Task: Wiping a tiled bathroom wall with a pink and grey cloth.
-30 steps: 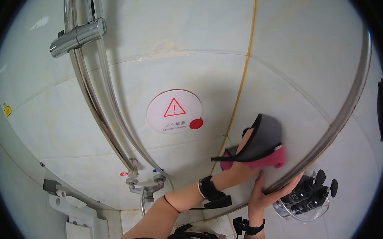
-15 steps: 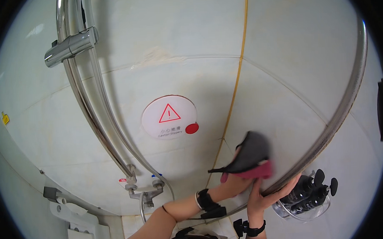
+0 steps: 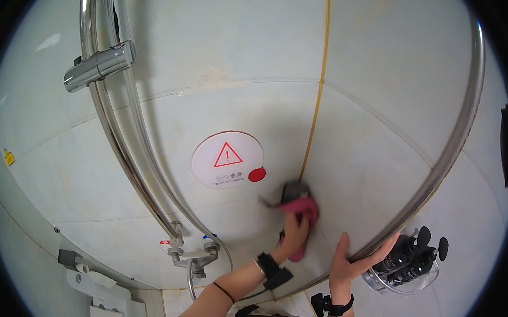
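Note:
A two-sided cloth (image 3: 297, 205), dark grey on one face and pink on the other, is bunched in my left hand (image 3: 294, 236). It lies against the pale tiled wall (image 3: 252, 107), at the yellowish vertical joint (image 3: 318, 107). Part of the cloth is smeared by motion, and a loose grey corner sticks out to the left. My right hand (image 3: 346, 268) grips the curved metal edge strip (image 3: 420, 199), thumb on the near side and fingers over the other side. Both wrists carry black straps with small devices.
A chrome shower rail (image 3: 117, 142) and hose run down the left to a mixer tap (image 3: 197, 264). An oval warning sign (image 3: 227, 159) is on the wall. Black pump bottles (image 3: 408, 259) stand in a rack beside my right hand. A white fixture (image 3: 104, 289) stands lower left.
My left hand has moved left with the cloth, from the panel right of the yellowish joint onto the joint's lower part. My right hand keeps its grip on the edge strip.

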### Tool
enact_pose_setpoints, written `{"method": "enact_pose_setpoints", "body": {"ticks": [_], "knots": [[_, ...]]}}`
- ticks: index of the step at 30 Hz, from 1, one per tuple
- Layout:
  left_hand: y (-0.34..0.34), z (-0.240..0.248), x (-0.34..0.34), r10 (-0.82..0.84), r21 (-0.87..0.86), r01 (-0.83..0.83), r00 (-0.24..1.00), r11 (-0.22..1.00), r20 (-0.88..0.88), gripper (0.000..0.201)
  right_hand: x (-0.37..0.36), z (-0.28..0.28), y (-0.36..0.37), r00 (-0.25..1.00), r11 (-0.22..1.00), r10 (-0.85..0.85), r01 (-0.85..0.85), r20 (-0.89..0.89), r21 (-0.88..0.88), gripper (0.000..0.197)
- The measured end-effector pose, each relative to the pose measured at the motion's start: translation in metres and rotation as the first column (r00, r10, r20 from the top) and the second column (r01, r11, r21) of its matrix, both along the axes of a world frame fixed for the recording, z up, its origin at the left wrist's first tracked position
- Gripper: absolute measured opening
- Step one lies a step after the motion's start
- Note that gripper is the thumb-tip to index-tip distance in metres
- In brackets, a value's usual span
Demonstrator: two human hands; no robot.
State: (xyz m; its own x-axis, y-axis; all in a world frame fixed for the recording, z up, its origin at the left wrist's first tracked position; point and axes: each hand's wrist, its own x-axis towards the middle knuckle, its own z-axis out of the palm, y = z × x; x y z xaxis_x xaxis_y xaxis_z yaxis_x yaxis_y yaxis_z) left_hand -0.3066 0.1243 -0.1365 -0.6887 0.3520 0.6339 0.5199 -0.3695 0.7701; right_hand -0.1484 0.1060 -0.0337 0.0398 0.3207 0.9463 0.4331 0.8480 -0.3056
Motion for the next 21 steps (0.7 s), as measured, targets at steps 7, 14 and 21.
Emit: {"method": "enact_pose_setpoints", "body": {"ticks": [7,14,21], "knots": [[-0.036,0.008,0.056,-0.266,-0.004,0.273,0.942,0.962,0.204,0.019,0.001,0.0,0.001,1.0,1.0,0.003,-0.003,-0.019,-0.01,0.095],[-0.021,0.005,0.053,-0.122,-0.098,0.116,0.991,0.988,-0.048,0.024,0.0,0.001,-0.002,1.0,1.0,-0.022,0.022,-0.003,-0.012,0.095],[-0.035,-0.074,0.062,0.056,-0.206,-0.006,0.97,0.979,0.237,0.026,-0.002,0.004,0.0,1.0,1.0,0.006,-0.006,-0.006,0.011,0.098]]}}
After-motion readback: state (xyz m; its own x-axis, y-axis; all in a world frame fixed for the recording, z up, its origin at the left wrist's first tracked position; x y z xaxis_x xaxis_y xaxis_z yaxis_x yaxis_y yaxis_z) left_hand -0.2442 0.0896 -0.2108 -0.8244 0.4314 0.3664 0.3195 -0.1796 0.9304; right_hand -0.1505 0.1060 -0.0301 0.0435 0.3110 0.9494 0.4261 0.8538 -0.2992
